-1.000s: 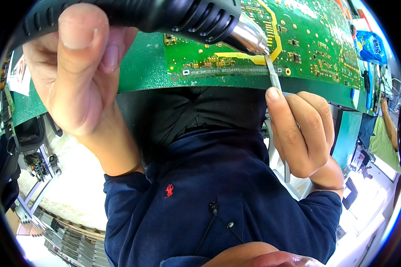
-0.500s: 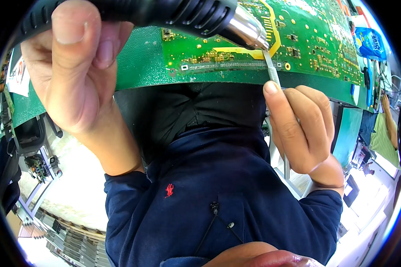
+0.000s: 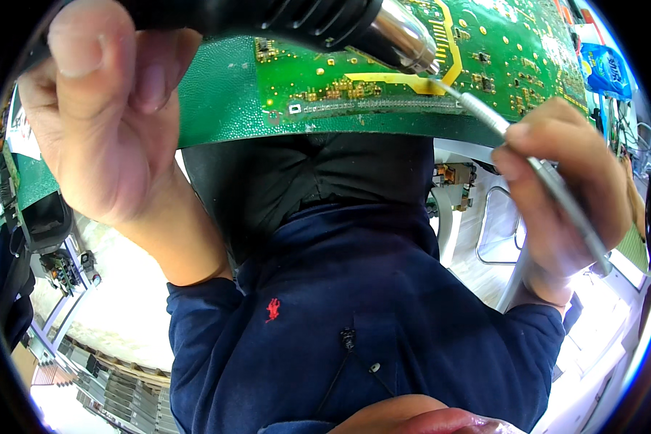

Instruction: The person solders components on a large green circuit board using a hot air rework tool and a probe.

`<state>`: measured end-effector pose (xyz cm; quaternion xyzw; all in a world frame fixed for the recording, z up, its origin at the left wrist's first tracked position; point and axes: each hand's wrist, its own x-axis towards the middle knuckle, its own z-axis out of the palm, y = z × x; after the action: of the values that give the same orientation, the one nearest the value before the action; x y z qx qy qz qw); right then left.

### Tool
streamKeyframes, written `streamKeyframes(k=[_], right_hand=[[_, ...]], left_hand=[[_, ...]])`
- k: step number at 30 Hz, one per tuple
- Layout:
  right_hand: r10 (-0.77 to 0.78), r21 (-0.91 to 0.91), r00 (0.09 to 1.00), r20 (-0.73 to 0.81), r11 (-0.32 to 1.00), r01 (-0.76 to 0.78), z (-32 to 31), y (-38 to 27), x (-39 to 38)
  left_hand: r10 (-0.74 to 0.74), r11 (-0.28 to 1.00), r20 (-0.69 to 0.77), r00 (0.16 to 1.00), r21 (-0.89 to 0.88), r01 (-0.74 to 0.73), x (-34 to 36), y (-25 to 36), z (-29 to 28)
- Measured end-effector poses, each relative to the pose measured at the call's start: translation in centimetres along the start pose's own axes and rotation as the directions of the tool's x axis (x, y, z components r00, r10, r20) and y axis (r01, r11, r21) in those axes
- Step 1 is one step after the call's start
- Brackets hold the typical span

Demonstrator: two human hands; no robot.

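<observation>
Hands, two, bare, raised over a green circuit board. Left hand [image 3: 101, 123]: nearest item, large in the upper left; fingers wrapped shut round the black handle of a hot-air tool [image 3: 282, 18], thumb upright. Tool body runs rightward along the top edge; its metal nozzle [image 3: 405, 36] points down at the board, just above a yellow strip.

Right hand [image 3: 564, 181]: at the right side, fingers pinched shut on thin metal tweezers [image 3: 535, 170]; the tweezer tip reaches up-left and meets the board just under the nozzle, the tail sticks out below the palm.

Circuit board [image 3: 325, 94]: spans the upper middle, near edge curving across above a dark navy shirt [image 3: 354, 311]. A long grey connector strip lies along that edge. Open room shows between the hands, below the board's edge.

Farther off: blue packet [image 3: 607, 69] at upper right; white desk [image 3: 116, 318] surface at lower left.
</observation>
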<state>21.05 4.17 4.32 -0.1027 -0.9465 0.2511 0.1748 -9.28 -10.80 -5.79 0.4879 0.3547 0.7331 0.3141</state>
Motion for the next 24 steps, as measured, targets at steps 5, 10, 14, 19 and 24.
streamKeyframes(k=[5,10,14,19,24], right_hand=[[0.225,0.114,0.971,0.078,0.966,-0.233,-5.2,4.7,1.0],[0.298,0.177,0.951,0.085,0.934,-0.309,-9.6,8.5,-0.9],[0.309,0.133,0.948,0.077,0.939,-0.317,-5.3,6.5,2.2],[0.321,0.063,0.944,0.072,0.943,-0.325,-4.4,6.0,3.0],[0.337,-0.012,0.94,0.056,0.941,-0.337,-5.6,6.9,1.7]], left_hand=[[0.012,0.993,-0.037,0.999,-0.115,-0.016,-1.5,-0.2,-0.8],[-0.013,1.0,-0.046,0.999,0.016,0.014,0.0,0.7,3.6],[-0.078,0.984,0.099,0.992,-0.154,0.093,-0.4,0.5,1.6],[-0.026,0.981,-0.176,0.984,-0.192,-0.008,-2.6,1.0,-1.5],[0.023,0.98,-0.129,0.991,-0.191,-0.048,-2.4,0.8,-0.7]])
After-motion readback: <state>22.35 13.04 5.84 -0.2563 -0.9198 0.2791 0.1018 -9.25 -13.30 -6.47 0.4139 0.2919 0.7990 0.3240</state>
